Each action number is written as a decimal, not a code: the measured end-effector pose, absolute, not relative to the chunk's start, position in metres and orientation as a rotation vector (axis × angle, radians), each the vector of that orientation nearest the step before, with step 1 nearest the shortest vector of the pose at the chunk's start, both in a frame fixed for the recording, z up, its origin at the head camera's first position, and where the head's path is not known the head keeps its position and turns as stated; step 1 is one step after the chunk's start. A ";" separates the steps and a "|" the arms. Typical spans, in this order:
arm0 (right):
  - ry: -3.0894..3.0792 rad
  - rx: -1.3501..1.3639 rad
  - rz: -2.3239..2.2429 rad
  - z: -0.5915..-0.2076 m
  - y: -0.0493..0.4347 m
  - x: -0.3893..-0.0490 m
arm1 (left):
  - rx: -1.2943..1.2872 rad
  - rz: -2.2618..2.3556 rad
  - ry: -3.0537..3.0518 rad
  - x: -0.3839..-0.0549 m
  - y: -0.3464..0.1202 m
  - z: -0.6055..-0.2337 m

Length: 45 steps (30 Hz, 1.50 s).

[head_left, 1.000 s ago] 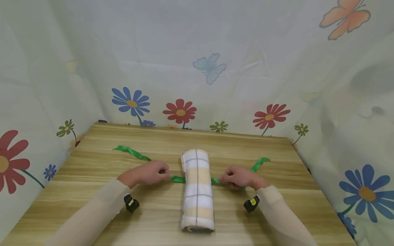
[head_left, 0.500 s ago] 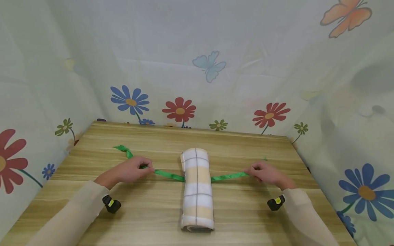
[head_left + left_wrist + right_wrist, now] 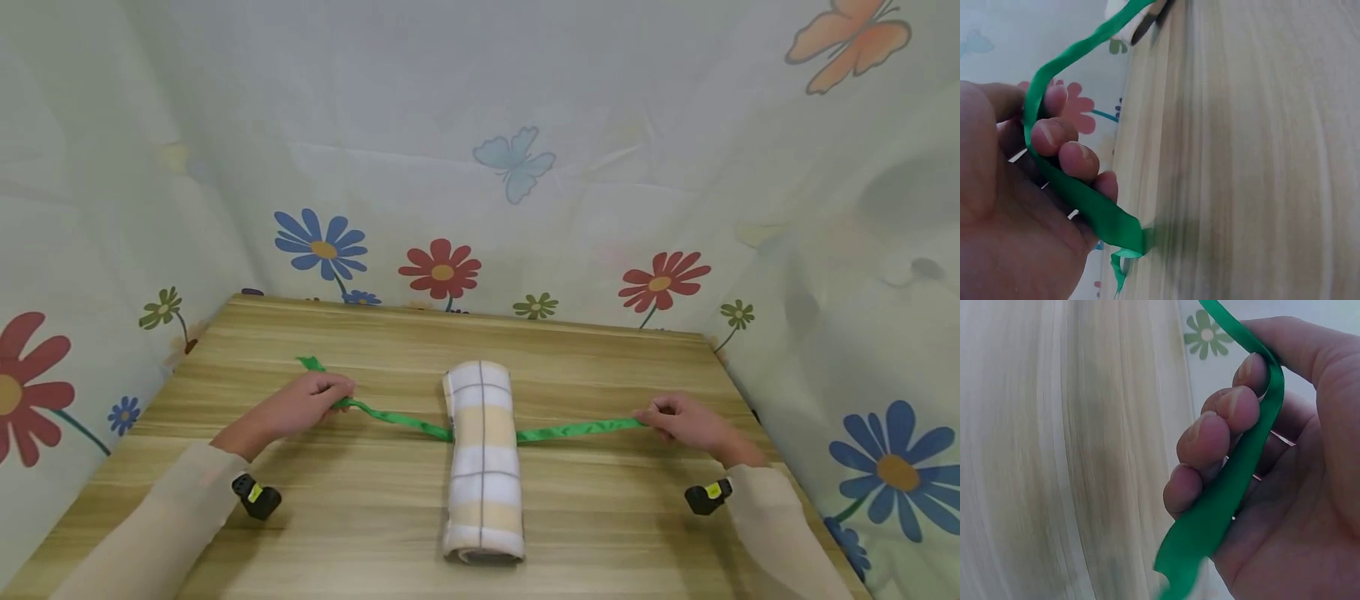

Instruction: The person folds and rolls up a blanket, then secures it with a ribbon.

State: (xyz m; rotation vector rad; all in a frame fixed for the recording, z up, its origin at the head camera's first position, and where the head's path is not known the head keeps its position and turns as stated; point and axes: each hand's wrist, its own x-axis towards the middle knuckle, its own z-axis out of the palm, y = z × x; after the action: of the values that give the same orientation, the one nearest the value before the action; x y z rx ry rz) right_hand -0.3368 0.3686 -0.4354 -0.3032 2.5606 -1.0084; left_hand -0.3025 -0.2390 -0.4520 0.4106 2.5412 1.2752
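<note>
A rolled towel [image 3: 483,467], white and cream with dark grid lines, lies lengthwise on the wooden table. From beneath its middle a green ribbon [image 3: 577,430] comes out on both sides. My left hand [image 3: 303,406] pinches the left length, which sags a little toward the towel. On the other side my right hand [image 3: 690,423] pinches the right length, drawn nearly straight. In the left wrist view the ribbon [image 3: 1100,215] runs across the curled fingers [image 3: 1079,161] and its tail hangs past the palm. The right wrist view has the ribbon [image 3: 1210,512] crossing the palm likewise, its loose end blurred.
The wooden tabletop [image 3: 390,517] stretches around the towel. Behind it and at both sides hangs a pale curtain [image 3: 360,100] printed with flowers and butterflies. A small black camera [image 3: 257,497] sits at the left wrist, another black camera [image 3: 708,497] at the right.
Both hands have slid outward, away from the towel, the left to the left and the right to the right. More green ribbon shows on each side. The towel has stayed in place.
</note>
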 end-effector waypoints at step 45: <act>2.671 -0.045 -0.827 -0.441 0.451 -0.330 | 0.923 0.221 3.230 -0.277 -0.374 -0.454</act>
State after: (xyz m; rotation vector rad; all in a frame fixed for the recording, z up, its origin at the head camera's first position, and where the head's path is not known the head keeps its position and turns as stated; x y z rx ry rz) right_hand -0.3298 0.4514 -0.4410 -0.0452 2.6707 -0.8266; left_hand -0.2770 -0.3738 -0.4542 0.9229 3.2302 0.2205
